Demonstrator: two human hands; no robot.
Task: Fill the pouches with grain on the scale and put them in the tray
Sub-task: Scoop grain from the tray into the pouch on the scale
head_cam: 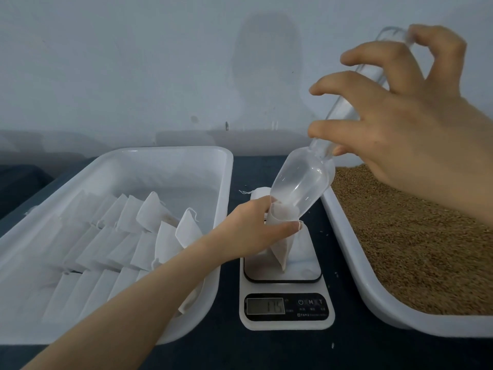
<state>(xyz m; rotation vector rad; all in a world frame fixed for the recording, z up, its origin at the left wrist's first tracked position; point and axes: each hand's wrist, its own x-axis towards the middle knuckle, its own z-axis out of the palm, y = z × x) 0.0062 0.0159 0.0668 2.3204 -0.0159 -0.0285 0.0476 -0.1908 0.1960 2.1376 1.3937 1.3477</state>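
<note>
left hand (256,222): fingers and thumb curled round the mouth of the pouch (282,249), holding it open and upright on the scale.
right hand (416,134): gripping the handle of the clear scoop (301,185). Thumb and index pinch near the neck, my other fingers are spread over the handle.
scoop: tilted steeply, handle up at 1 o'clock, bowl down at 7, lip inside the pouch mouth. Can't tell if any grain is left in the bowl.
pouch: bottom corner resting on the platform of the scale (286,324), dead centre in front of me.
display (265,306): looks like 175, blurry.
tray (224,182): white, at 9 o'clock of the scale, just beside it.
tray pouches (128,236): overlapping rows inside the tray, leaning.
grain (413,236): brown, fills the grain tray (373,292) at 3 o'clock of the scale.
spare pouch (258,193): on the table at 12 o'clock, behind the scale.
table (346,351): dark blue, a few stray grains by the scale.
</note>
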